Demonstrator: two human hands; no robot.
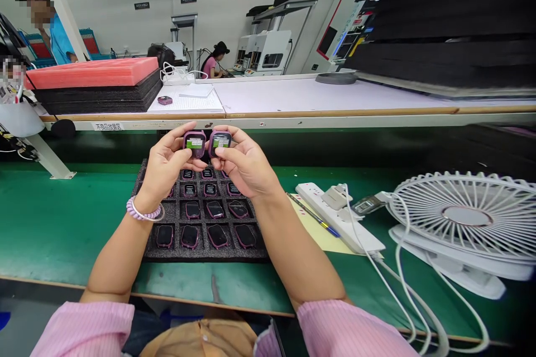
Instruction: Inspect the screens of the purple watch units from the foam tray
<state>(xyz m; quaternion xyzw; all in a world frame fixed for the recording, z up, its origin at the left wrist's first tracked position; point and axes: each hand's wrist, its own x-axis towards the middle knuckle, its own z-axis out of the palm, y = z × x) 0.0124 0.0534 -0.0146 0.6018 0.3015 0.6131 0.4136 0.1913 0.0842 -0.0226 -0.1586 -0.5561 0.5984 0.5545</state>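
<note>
My left hand (170, 159) is closed on a purple smartwatch (195, 144), its thumb at the lower left of the lit screen. In my right hand (249, 164) is a second purple smartwatch (220, 142), with the thumb over the lower part of its screen. Both screens show a green and white display, too small to read. The two watches are held side by side above a black foam tray (178, 209). Several watch bodies sit in the tray's compartments; the nearest rows have dark screens, while some farther ones show white text. My hands and forearms hide part of the tray.
To the right are a white power strip (335, 217), yellow paper (310, 223), a pen (322, 220), cables and a white fan (464, 223). A shelf (268, 95) beyond carries pink foam (92, 72), papers and another watch (164, 100). Two people are in the background.
</note>
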